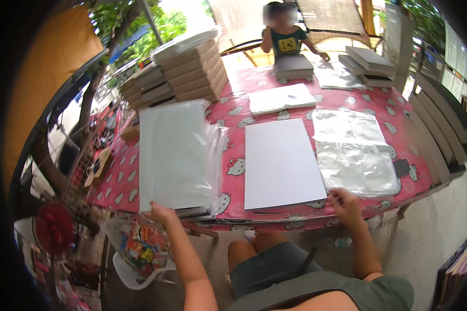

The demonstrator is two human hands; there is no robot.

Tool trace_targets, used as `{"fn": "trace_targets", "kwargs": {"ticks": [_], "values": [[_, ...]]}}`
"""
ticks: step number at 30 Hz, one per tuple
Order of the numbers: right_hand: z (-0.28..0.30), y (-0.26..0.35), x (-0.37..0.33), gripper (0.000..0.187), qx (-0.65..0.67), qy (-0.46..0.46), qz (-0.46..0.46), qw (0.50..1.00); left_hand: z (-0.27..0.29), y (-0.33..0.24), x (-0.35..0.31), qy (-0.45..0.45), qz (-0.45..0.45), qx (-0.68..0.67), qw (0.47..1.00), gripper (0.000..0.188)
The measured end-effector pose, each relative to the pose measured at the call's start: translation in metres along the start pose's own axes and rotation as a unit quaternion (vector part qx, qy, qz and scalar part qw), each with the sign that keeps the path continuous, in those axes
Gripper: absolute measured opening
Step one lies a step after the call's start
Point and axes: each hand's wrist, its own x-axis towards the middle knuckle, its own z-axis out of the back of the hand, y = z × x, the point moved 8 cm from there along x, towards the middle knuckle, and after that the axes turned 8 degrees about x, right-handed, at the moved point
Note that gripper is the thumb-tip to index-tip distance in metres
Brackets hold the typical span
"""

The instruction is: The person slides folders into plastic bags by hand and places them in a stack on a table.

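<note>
- White board [281, 163] lies flat; right hand [343, 202] fingers pinch its near corner and could bend it.
- Left hand [160, 213] fingers hold the bagged stack [175, 155], which could slide off the counter [233, 116].

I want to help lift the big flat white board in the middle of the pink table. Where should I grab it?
Probably the near right corner of the flat white board, coming from the table's front edge. It lies flat, and that corner reaches the edge, where the right hand already touches it, so fingers could slip underneath.

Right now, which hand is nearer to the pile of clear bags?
Right. The right hand touches the near edge of the clear bags; the left hand is far to their left, at the pale green stack.
</note>
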Motion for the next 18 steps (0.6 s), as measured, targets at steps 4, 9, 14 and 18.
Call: {"fn": "trace_targets", "kwargs": {"ticks": [4, 9, 14, 18], "values": [[0.060, 0.000, -0.008, 0.019, -0.118, -0.110, 0.040, 0.986, -0.002, 0.018, 0.071, -0.031, -0.146, 0.081, 0.986, 0.062], [0.083, -0.024, -0.014, 0.043, -0.310, -0.086, 0.077, 0.944, -0.001, 0.018, 0.043, -0.118, -0.092, 0.249, 0.957, 0.073], [0.089, -0.036, -0.007, 0.051, -0.386, -0.140, 0.040, 0.911, -0.012, -0.061, -0.065, -0.003, -0.310, 0.222, 0.924, 0.063], [0.053, -0.051, 0.004, 0.026, -0.392, -0.111, 0.072, 0.910, -0.058, 0.004, -0.280, 0.616, -0.066, 0.156, 0.769, 0.052]]}}
